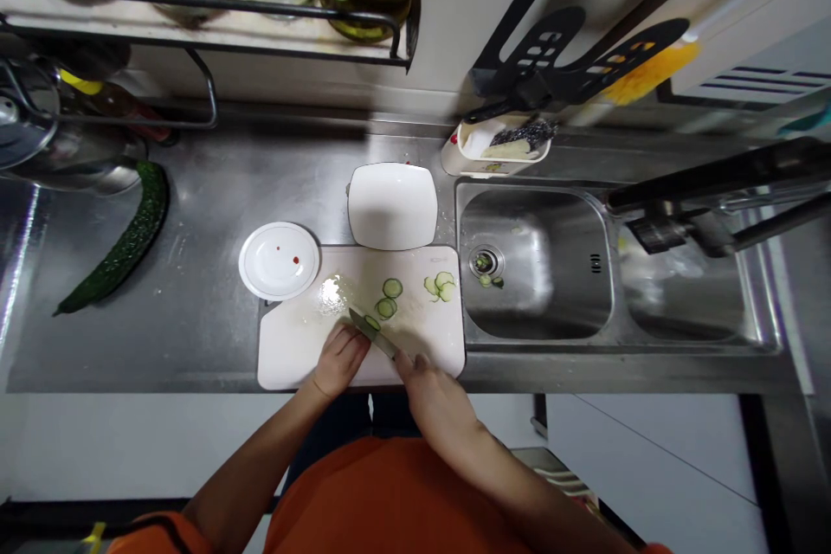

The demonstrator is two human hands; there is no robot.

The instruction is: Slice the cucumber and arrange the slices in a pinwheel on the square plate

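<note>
On the white cutting board [292,355], my left hand [341,361] has its fingers curled down over a small piece of cucumber [371,323]. My right hand [434,394] is closed round the handle of a knife [371,333], whose blade angles up-left against the left fingertips. Cut cucumber slices [389,297] lie in the middle of the board. A few more slices [440,286] sit near its right edge.
A whole cucumber [123,247] lies on the steel counter at the left. A round white plate [279,261] and a square white plate [392,206] stand behind the board. The sink [538,268] with scraps at its drain is on the right, under a tap [707,190].
</note>
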